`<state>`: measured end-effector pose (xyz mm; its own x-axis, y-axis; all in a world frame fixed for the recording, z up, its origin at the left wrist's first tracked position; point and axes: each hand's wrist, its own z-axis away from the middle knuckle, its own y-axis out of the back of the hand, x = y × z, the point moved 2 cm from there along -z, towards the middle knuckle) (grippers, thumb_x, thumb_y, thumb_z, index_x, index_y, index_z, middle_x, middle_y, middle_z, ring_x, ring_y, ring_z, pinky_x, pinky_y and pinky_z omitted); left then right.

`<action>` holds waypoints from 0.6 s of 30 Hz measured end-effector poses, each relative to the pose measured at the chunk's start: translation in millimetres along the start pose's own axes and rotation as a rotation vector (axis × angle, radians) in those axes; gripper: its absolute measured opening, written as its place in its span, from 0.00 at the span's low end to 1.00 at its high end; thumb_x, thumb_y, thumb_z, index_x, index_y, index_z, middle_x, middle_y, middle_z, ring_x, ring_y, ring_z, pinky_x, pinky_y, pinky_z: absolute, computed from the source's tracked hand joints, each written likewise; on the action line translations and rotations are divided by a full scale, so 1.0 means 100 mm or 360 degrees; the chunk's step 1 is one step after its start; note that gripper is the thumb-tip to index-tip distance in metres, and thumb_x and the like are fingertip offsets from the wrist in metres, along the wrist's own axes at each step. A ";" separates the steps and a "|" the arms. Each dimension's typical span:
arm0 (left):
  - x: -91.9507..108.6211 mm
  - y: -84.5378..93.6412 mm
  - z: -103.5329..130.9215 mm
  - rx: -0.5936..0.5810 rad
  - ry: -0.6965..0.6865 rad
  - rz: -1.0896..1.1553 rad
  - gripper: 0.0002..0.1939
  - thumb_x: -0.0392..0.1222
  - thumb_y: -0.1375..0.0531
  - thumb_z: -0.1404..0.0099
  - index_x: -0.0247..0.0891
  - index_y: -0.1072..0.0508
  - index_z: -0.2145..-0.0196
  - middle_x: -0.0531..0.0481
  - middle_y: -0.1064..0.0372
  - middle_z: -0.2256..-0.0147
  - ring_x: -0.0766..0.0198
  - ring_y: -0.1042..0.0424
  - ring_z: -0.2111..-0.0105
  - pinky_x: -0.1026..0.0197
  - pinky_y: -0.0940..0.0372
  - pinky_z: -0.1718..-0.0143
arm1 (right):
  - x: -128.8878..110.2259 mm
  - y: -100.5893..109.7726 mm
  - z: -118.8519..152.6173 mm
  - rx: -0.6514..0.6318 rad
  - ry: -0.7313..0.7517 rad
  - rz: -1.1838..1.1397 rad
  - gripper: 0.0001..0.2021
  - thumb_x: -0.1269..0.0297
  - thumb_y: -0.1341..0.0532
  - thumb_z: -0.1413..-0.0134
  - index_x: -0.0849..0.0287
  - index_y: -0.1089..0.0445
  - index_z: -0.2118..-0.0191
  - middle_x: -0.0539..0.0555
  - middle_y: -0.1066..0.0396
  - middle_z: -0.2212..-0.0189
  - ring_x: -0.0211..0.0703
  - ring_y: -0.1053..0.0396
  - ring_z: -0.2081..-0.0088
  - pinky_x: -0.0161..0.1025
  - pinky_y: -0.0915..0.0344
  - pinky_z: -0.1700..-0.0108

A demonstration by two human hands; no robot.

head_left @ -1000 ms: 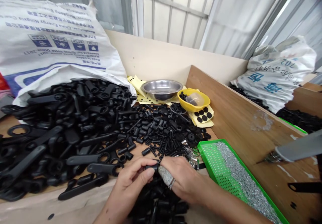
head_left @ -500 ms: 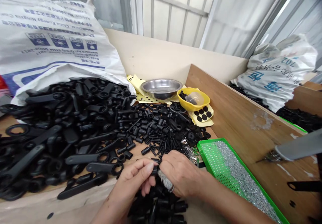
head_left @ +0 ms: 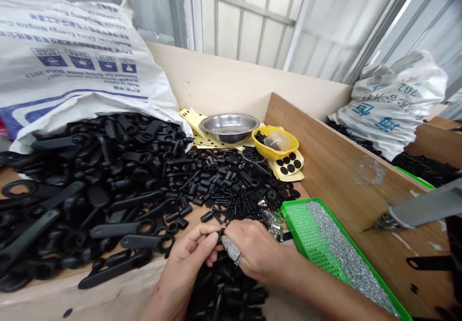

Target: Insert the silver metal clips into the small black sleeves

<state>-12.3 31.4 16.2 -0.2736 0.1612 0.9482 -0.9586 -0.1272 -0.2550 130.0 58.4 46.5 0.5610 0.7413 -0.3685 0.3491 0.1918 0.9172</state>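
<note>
My left hand (head_left: 197,251) pinches a small black plastic part (head_left: 220,237) between thumb and fingers, low in the middle of the view. Meeting it from the other side, my right hand (head_left: 252,249) is closed on the same part, its fingers curled over. A grey, speckled wrapping (head_left: 231,250) covers a digit of the right hand, seemingly the thumb. Most of the held part is hidden by the fingers. Below both hands lies a heap of black cylindrical pieces (head_left: 231,297). Just beyond them, small black tubes and ribbed pins (head_left: 231,200) are spread over the table.
Black handle-like levers (head_left: 119,227) spill leftward from a white sack (head_left: 83,66). At right, a green perforated tray (head_left: 306,244) holds small silvery pieces. A steel bowl (head_left: 229,124) and yellow bowl (head_left: 288,148) stand behind. A wooden divider (head_left: 325,152) and a syringe-like dispenser (head_left: 418,210) border the right.
Both hands stay together on the black part, which has turned or shifted slightly between the fingers. The whole view has moved a little.
</note>
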 end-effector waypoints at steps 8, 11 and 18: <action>0.10 0.08 -0.04 -0.0167 0.0124 -0.0031 0.12 0.45 0.35 0.49 0.38 0.25 0.67 0.57 0.33 0.81 0.70 0.38 0.79 0.68 0.42 0.74 | 0.04 0.07 -0.03 0.0068 0.0107 -0.0093 0.05 0.72 0.52 0.46 0.59 0.41 0.67 0.52 0.37 0.71 0.40 0.40 0.70 0.35 0.42 0.66; 0.14 0.11 -0.05 -0.0188 0.0071 -0.0207 0.10 0.43 0.35 0.49 0.39 0.24 0.68 0.54 0.28 0.75 0.67 0.34 0.75 0.67 0.40 0.72 | 0.05 0.03 -0.01 -0.0009 0.0098 -0.0052 0.06 0.73 0.50 0.47 0.60 0.40 0.64 0.54 0.35 0.68 0.41 0.39 0.68 0.36 0.42 0.64; 0.17 0.14 -0.09 -0.0131 -0.0203 -0.0454 0.06 0.41 0.38 0.47 0.40 0.24 0.70 0.52 0.25 0.71 0.61 0.29 0.67 0.64 0.36 0.65 | 0.00 0.09 -0.10 -0.0008 0.0021 -0.0144 0.06 0.74 0.51 0.47 0.60 0.40 0.65 0.51 0.36 0.70 0.39 0.40 0.70 0.34 0.45 0.68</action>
<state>-30.7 40.8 27.2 0.0143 0.0545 0.9984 -0.9998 -0.0138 0.0150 126.2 66.7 56.4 0.5175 0.7291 -0.4480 0.3942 0.2615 0.8810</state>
